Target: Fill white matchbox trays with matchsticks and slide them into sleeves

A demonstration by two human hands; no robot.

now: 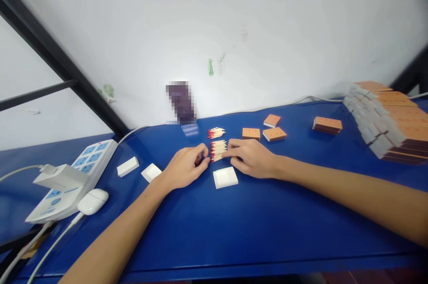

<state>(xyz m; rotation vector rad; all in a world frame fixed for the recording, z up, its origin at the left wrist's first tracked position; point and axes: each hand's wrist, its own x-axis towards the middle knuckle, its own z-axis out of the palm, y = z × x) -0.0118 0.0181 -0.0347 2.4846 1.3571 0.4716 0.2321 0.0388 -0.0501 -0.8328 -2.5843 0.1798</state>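
Observation:
Wooden matches with red heads [218, 147] lie in a row on the blue table, their heads toward my left hand [187, 164]. That hand is curled closed right beside the heads, and its palm side is hidden. From the other side, my right hand [250, 155] has its bent fingertips on the bare stick ends. A smaller bunch of matches [216, 132] lies just behind. In front of the row rests an open white matchbox tray [226, 178]. Another white tray [151, 172] is partly covered by my left wrist.
Several orange matchboxes [274, 134] lie behind my right hand, with a large stack of matchboxes [397, 119] far right. At left are a white block-shaped piece [128, 166], a power strip [100, 152] with a charger [63, 178], and a white earphone case [93, 201]. A pixelated object [182, 102] leans against the wall.

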